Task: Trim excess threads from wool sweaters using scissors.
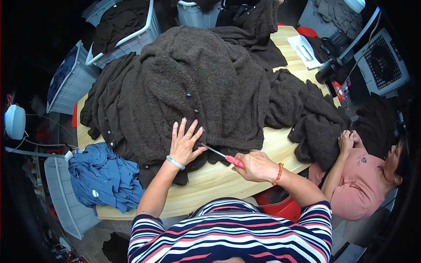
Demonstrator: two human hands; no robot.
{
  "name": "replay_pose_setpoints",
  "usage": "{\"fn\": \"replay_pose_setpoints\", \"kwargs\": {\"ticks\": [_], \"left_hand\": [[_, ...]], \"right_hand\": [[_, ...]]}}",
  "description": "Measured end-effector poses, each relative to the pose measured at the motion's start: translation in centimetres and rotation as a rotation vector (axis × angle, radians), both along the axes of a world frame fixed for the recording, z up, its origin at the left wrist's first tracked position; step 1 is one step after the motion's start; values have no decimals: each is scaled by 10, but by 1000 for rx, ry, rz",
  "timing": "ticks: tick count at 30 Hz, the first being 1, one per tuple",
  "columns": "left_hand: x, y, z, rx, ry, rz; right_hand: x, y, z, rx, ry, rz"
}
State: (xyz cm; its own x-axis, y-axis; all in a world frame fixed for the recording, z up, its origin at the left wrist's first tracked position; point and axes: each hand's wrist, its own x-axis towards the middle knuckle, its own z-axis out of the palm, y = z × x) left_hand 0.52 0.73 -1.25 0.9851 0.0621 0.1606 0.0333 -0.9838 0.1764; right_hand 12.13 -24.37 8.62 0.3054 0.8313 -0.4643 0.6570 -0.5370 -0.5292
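A large dark brown knitted cardigan with several small shiny buttons lies spread over more brown knitwear. My left hand, fingers spread, lies flat on its lower front, just below a button. In my right hand is a red-handled tool with a thin metal shaft. The shaft points left, its tip at the knit close to my left thumb; I cannot tell whether the tip is a hook or a blade, or whether it has entered the knit.
The wooden table carries blue folded garments at left and a white paper pad at far right. A co-worker in a pink top handles brown knitwear on the right. Plastic crates stand around; a red stool is below.
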Motion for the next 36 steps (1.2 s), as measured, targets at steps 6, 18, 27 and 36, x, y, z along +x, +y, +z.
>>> {"fn": "replay_pose_setpoints", "kwargs": {"ticks": [6,18,27,36], "left_hand": [[62,26,43,-357,-360,199],[57,27,11,-47,-218,105],[64,37,47,-438,-509,488],[200,-189,113,-704,-664,-414]], "right_hand": [[16,8,7,200,-66,-233],[27,2,1,96,54,-27],[18,7,-6,68,93,137],[80,88,-25,612,-125,-359]]}}
